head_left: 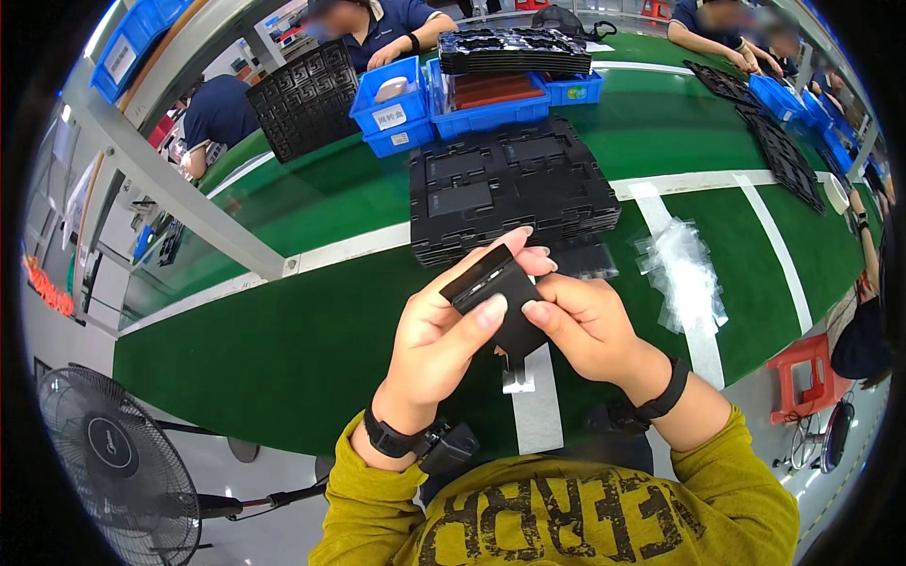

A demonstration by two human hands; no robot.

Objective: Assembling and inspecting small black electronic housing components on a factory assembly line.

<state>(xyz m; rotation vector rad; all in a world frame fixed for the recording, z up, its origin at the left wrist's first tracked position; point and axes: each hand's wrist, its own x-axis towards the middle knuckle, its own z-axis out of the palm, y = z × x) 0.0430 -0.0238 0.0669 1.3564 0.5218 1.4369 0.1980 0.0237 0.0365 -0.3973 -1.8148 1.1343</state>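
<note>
Both hands hold a flat black rectangular part (516,319) above the near edge of the green table. Its upper left end has a glossy dark strip, and a narrow tail hangs from its lower end. My left hand (436,330) grips the part from the left, thumb on its face and fingers behind. On the right side, my right hand (596,328) pinches the edge between thumb and fingers. Just beyond them lies a stack of black moulded trays (510,189). Beneath the hands, a small whitish piece (517,382) shows by the tail; its kind is unclear.
Thin clear plastic pieces (684,278) are piled to the right. Behind the trays stand blue bins (392,99), with more black trays (514,52) on top. A metal post (203,208) rises at left, near a fan (113,453). Co-workers (396,33) sit across the table.
</note>
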